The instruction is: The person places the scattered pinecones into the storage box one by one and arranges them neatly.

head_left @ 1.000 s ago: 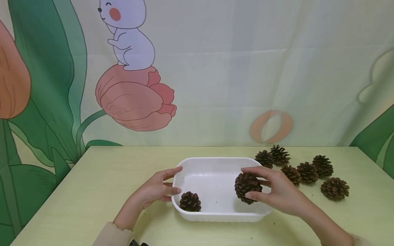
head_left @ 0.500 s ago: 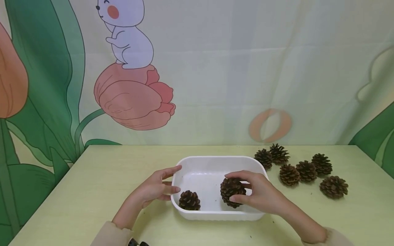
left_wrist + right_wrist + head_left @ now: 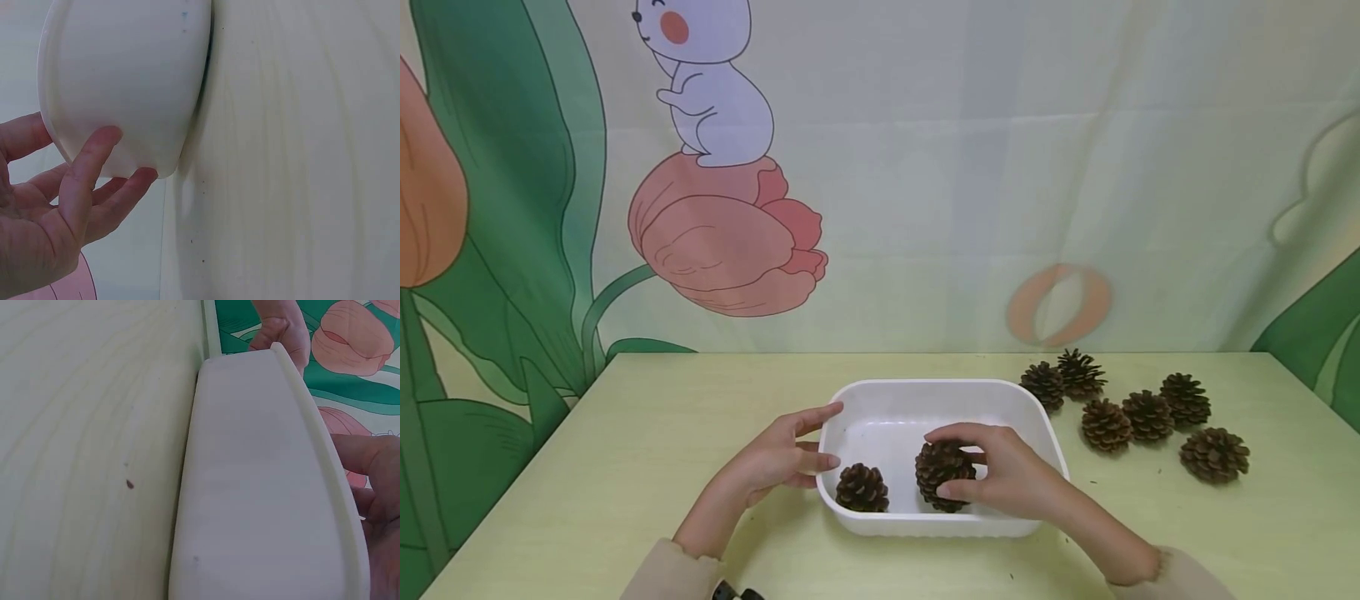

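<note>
In the head view, my right hand (image 3: 1007, 475) holds a brown pine cone (image 3: 942, 475) between thumb and fingers, low inside a white rectangular tray (image 3: 940, 525). A second pine cone (image 3: 862, 489) rests in the tray's left front corner, apart from the held one. At the left end, my left hand (image 3: 782, 458) grips the tray, fingertips over the rim and other fingers against the outer wall. The left wrist view shows those fingers (image 3: 78, 194) on the outside of the tray (image 3: 125, 75). In the right wrist view, the tray wall (image 3: 250, 469) hides the held cone.
Several loose pine cones lie on the table right of the tray, among them one at the back (image 3: 1080, 375) and one farthest right (image 3: 1214, 456). Small dark crumbs dot the pale wooden table (image 3: 625, 467). A printed cloth (image 3: 910, 183) hangs behind it.
My right hand has carried its pine cone leftward and lower into the tray, closer to the other cone. My left hand has stayed at the tray's left end.
</note>
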The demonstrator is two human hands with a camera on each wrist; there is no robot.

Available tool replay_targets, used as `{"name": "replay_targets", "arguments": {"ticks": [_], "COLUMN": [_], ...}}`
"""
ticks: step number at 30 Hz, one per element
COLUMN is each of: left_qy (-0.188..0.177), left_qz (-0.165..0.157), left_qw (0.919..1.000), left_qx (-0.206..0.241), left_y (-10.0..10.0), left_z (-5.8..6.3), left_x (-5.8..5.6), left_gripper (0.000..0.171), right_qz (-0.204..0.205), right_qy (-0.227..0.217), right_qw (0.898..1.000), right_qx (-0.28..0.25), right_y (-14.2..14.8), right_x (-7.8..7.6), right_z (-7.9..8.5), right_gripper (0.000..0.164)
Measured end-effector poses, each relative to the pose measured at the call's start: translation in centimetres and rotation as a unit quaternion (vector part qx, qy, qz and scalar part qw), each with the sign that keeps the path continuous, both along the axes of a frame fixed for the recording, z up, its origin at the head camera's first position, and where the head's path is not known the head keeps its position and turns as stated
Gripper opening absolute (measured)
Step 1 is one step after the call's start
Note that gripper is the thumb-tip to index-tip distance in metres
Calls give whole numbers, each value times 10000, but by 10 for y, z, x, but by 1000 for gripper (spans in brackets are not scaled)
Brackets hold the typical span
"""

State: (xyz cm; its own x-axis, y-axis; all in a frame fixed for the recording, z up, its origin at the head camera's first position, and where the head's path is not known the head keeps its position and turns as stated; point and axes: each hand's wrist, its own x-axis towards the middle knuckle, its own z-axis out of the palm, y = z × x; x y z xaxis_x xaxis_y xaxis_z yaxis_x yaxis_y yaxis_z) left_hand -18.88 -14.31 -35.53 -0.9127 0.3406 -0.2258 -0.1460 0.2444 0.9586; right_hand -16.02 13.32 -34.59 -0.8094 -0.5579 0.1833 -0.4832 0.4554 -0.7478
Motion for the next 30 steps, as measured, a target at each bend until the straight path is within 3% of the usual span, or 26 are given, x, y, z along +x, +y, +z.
{"name": "replay_targets", "arguments": {"ticks": [11, 30], "left_qy": [-19, -108], "left_qz": [-35, -64], "left_qw": [10000, 9999], "left_qx": [40, 91], "left_y": [0, 1], "left_z": [1, 4], "left_x": [0, -2], "left_gripper": [68, 68], "right_qz": [84, 366], "right_qy": [41, -238], "right_qw": [9995, 9988], "right_qx": [290, 202], "right_y": [-11, -22], "right_x": [-5, -8], "right_z": [-8, -9], "right_gripper": [45, 44]}}
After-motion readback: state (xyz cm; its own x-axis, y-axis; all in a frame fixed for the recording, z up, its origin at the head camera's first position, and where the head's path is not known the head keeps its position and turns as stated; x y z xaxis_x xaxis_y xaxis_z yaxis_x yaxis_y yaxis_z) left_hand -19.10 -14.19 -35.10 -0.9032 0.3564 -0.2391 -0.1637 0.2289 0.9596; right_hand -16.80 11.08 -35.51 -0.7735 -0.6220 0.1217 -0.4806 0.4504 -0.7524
